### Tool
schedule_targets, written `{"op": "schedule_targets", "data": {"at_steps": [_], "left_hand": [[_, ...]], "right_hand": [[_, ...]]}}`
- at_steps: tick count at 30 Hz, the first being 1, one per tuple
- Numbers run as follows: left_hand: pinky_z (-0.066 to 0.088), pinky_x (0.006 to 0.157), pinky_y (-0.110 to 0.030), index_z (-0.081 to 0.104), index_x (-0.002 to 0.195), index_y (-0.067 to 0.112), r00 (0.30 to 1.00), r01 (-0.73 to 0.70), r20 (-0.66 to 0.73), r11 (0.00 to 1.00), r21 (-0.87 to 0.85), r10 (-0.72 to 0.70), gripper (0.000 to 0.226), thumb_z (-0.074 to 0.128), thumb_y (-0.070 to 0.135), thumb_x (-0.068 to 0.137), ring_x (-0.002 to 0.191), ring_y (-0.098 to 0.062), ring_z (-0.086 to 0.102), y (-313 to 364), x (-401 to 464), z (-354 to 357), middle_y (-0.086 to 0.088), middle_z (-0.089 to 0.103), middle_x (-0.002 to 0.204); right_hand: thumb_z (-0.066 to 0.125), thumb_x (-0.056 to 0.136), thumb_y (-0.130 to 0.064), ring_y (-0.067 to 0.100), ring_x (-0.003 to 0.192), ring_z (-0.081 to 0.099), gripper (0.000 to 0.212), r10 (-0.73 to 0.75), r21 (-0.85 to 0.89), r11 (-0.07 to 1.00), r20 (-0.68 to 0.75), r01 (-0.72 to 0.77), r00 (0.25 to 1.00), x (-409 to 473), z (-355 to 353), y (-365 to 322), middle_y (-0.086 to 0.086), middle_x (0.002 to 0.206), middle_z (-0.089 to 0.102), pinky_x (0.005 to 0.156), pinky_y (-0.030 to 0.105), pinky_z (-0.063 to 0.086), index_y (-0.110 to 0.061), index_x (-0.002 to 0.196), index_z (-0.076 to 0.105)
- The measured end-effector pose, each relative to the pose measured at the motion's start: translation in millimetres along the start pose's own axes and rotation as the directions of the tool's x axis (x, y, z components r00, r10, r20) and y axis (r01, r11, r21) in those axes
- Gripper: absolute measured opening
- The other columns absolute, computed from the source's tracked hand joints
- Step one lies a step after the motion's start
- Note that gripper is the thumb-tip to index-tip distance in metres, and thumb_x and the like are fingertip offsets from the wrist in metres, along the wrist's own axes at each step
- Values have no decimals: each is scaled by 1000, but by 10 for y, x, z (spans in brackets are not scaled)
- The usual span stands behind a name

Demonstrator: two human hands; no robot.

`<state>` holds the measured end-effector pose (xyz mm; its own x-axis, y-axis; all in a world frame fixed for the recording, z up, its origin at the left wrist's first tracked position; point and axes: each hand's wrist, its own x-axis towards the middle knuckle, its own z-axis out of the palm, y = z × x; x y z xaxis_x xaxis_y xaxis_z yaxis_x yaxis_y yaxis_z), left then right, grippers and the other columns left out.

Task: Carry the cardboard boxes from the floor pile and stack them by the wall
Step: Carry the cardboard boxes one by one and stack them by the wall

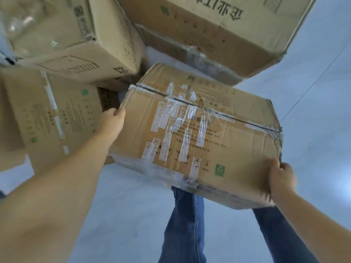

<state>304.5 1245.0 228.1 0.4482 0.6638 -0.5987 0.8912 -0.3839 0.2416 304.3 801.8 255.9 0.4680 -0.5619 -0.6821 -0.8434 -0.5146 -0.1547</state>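
Note:
A taped brown cardboard box (201,133) with white label strips and a green logo is tilted in front of me, above my legs. My left hand (112,119) grips its far left corner, thumb on top. My right hand (281,179) grips its near right corner, fingers curled round the edge. Beyond it lie three more cardboard boxes in a pile: one at the left (51,118), one at the upper left (76,38) and a large one at the top (218,33).
The floor (313,92) is pale grey and smooth, with a thin dark line running across it at the right. My legs in blue jeans (186,221) stand under the held box. Clear plastic wrap covers the upper left box's corner (22,25).

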Motion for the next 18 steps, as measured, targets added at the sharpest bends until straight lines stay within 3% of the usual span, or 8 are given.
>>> {"op": "schedule_targets", "data": {"at_steps": [4,7,11,15,18], "left_hand": [[42,70,-40,59,79,4,997,42,-74,990,137,-33,45,38,39,98,79,-35,55,31,-485,-594,-20,60,82],[46,74,-41,63,90,2,991,119,-66,988,96,-113,41,39,35,99,86,-36,59,-195,-907,-1069,-19,63,90],[35,58,-34,54,72,9,958,224,-157,967,-120,-241,38,42,34,99,69,-31,51,-580,-1693,-1642,-10,52,67],[39,73,-37,58,88,10,889,266,-244,871,-413,-387,26,45,31,97,82,-29,50,-847,-2566,-1982,-8,55,82],[36,74,-37,55,77,15,826,233,-279,749,-620,-489,25,45,28,96,80,-23,47,-821,-3259,-2026,0,53,76]], "right_hand": [[37,99,-27,28,65,43,34,-95,-68,993,46,98,994,-341,-488,-303,12,68,46,57,33,30,-3,78,51],[38,98,-23,26,62,44,27,-172,-79,980,114,181,979,-702,-738,-441,12,72,50,59,32,34,-3,90,54],[40,98,-23,23,62,45,20,-347,-58,931,166,360,923,-1171,-1015,-666,6,74,52,52,30,30,-9,95,54],[42,97,-25,20,61,42,18,-554,-21,821,205,570,807,-1526,-1345,-1107,-1,68,46,50,31,25,-15,84,47],[43,97,-28,14,63,45,17,-687,-30,700,244,713,685,-1675,-1674,-1490,-2,74,51,51,28,28,-14,94,53]]}}
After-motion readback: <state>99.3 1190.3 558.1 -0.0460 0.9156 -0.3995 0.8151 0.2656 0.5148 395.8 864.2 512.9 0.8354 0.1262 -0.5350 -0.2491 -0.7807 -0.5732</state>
